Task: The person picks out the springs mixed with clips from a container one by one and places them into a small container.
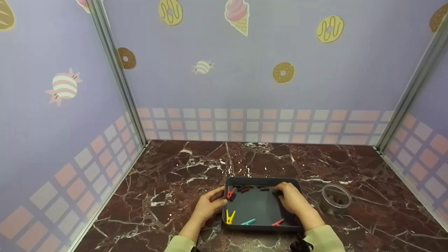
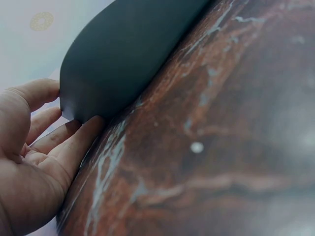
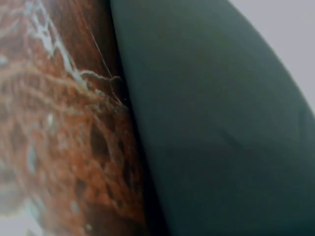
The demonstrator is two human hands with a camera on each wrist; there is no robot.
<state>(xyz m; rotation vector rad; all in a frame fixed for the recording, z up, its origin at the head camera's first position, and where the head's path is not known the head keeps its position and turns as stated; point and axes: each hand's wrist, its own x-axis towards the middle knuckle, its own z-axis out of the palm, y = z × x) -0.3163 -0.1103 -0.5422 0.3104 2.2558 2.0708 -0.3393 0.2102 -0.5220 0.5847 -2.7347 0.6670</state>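
Observation:
A dark grey rectangular tray (image 1: 257, 206) lies on the marbled table. Against its left outer wall, the left hand (image 1: 207, 205) rests its thumb and fingertips; the left wrist view shows several fingers (image 2: 91, 129) touching that wall. The right hand (image 1: 292, 198) reaches over the tray's right side, fingertips down near small dark brown pieces (image 1: 265, 189). Whether it pinches one is hidden, and the right wrist view shows only the tray wall (image 3: 211, 118) and table. Along the tray's edges lie a yellow clothespin (image 1: 230, 217), a teal one, and two red clothespins (image 1: 231, 193).
Right of the tray stands a clear round plastic tub (image 1: 336, 199) with dark brown pieces inside. More small dark pieces (image 1: 245, 190) lie along the tray's back left. Purple patterned panels (image 1: 259, 91) enclose the marbled table (image 1: 168, 178) at the back and both sides.

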